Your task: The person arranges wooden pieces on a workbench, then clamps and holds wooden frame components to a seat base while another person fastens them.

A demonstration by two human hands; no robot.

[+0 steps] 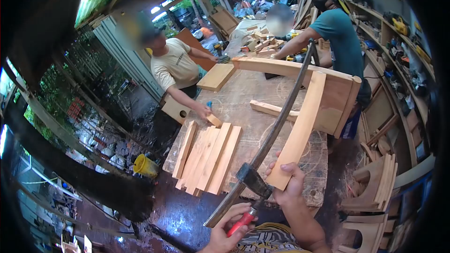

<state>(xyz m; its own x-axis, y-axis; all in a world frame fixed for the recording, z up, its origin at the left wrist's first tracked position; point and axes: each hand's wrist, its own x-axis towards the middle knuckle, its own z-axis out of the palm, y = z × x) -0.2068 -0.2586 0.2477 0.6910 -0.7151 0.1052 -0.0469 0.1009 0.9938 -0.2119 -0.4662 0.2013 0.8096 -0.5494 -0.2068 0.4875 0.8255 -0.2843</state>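
My left hand (232, 227) is wrapped round the red handle (243, 221) of a long bar clamp (281, 115), low in the view. The clamp's dark sliding jaw (253, 180) sits on the bar close to both hands. Just right of it, my right hand (289, 182) grips the near end of a curved wooden board (302, 126). That board slants up and away, beside the clamp bar. Its far end lies by a wooden panel (330, 107) with a long top rail (290, 68).
Several wooden slats (211, 157) lie on the worktable (262, 147). A person (180, 63) stands at the left, one hand on a small block (214, 120); a co-worker (340, 37) leans in at the right. Curved pieces (375, 185) are stacked at the right; a yellow bucket (146, 166) is at the left.
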